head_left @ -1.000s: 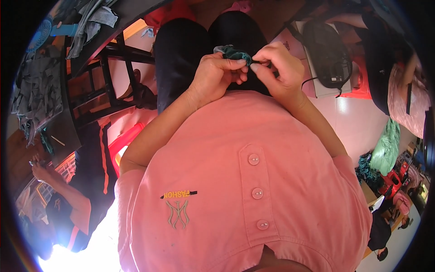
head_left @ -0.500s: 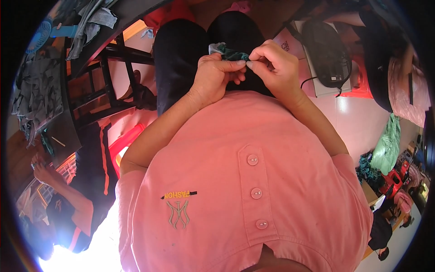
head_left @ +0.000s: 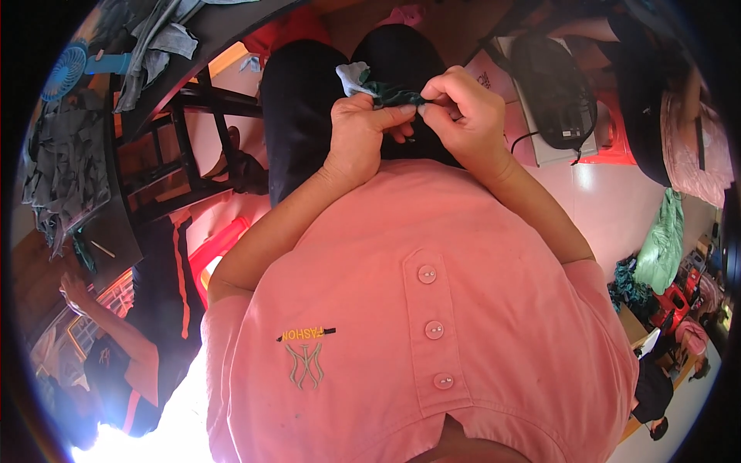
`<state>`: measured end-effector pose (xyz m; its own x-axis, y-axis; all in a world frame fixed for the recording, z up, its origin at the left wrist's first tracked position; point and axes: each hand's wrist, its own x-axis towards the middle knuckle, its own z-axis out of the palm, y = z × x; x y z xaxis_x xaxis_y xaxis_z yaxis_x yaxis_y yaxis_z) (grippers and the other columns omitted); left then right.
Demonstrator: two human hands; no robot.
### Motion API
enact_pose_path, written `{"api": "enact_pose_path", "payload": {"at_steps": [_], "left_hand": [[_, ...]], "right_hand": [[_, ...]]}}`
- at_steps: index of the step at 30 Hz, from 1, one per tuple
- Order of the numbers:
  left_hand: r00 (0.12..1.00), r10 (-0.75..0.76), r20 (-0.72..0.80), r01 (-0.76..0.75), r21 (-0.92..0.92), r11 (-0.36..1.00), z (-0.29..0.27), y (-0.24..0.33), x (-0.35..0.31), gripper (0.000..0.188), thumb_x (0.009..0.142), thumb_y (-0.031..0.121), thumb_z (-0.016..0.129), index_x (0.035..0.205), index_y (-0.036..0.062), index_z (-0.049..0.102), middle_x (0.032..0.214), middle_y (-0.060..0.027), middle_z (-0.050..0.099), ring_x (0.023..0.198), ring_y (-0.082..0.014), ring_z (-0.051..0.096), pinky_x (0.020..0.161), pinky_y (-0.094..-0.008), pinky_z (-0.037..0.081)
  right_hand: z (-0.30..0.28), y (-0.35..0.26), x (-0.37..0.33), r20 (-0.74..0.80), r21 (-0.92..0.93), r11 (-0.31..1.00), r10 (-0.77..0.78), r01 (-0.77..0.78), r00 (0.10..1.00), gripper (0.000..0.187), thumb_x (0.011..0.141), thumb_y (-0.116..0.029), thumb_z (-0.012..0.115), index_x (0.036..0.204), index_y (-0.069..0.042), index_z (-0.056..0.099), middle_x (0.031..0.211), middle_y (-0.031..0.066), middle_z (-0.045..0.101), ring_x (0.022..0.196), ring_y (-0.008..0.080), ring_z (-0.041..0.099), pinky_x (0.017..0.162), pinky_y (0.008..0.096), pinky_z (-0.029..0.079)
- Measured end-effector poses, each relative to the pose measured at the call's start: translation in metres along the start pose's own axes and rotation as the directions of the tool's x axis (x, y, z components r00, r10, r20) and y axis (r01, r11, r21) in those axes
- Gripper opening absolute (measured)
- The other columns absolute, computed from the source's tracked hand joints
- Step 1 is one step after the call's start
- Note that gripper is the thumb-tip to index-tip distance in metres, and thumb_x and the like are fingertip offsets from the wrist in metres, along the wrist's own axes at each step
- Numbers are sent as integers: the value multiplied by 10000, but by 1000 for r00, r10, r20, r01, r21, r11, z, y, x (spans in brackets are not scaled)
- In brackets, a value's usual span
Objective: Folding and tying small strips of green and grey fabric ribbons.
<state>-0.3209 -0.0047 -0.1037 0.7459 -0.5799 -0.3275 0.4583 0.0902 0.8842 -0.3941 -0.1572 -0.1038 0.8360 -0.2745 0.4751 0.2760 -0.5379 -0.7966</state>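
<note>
A small piece of dark green cloth (head_left: 394, 96) with a pale grey-blue end (head_left: 353, 78) is stretched between my hands, above my lap. My left hand (head_left: 360, 127) is closed on its left part, the thumb lying along the lower edge. Thumb and forefinger of my right hand (head_left: 466, 116) pinch the cloth's right end, close to the left thumb's tip. Anything smaller between those fingertips cannot be made out. Below the cloth are my dark trouser legs (head_left: 297, 116).
Grey cloth pieces (head_left: 65, 162) lie heaped on the dark table at left, with a blue fan (head_left: 69, 69) beyond. A black stool frame (head_left: 185, 139) stands nearby. At right are a black mesh bag (head_left: 552, 92) and a green bag (head_left: 662, 239). Other people sit on both sides.
The cloth's pale end has come out further to the upper left above my left hand. Both hands keep their hold with little movement. The co-worker's hand at left has shifted slightly.
</note>
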Motion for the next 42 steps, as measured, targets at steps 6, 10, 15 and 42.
{"api": "enact_pose_path", "payload": {"at_steps": [6, 10, 15, 42], "left_hand": [[1000, -13, -4, 13, -28, 1000, -1, 0, 0, 65, 784, 11, 698, 769, -40, 662, 684, -106, 656, 574, -155, 615, 532, -259, 479], [999, -36, 8, 36, -28, 999, -2, 0, 2, 73, 779, 12, 705, 761, -41, 658, 695, -113, 659, 577, -163, 621, 526, -266, 480], [998, -56, 33, 57, -26, 998, -4, 1, 1, 89, 780, 22, 711, 756, -41, 652, 700, -114, 660, 575, -172, 620, 528, -269, 481], [845, -340, 412, 353, 48, 934, -41, 25, -8, 424, 914, 259, 600, 1246, -3, 563, 889, -86, 640, 754, -161, 595, 682, -277, 463]], "right_hand": [[1, 0, 3, 1, -36, 998, -57, 57, 998, 191, 691, 108, 611, 841, -8, 589, 737, 36, 532, 605, 85, 518, 512, 203, 413], [-1, 7, 3, 44, -70, 992, -99, 102, 994, 196, 680, 107, 611, 839, -5, 584, 740, 44, 529, 606, 114, 531, 524, 224, 440], [-6, 7, 6, 143, 14, 999, -43, 42, 989, 168, 682, 89, 611, 817, -5, 575, 728, 41, 524, 606, 110, 524, 528, 227, 415], [-73, 40, 13, 208, 190, 866, 424, -462, 881, 93, 783, -94, 680, 753, -18, 635, 608, -7, 571, 574, 71, 524, 525, 255, 406]]}}
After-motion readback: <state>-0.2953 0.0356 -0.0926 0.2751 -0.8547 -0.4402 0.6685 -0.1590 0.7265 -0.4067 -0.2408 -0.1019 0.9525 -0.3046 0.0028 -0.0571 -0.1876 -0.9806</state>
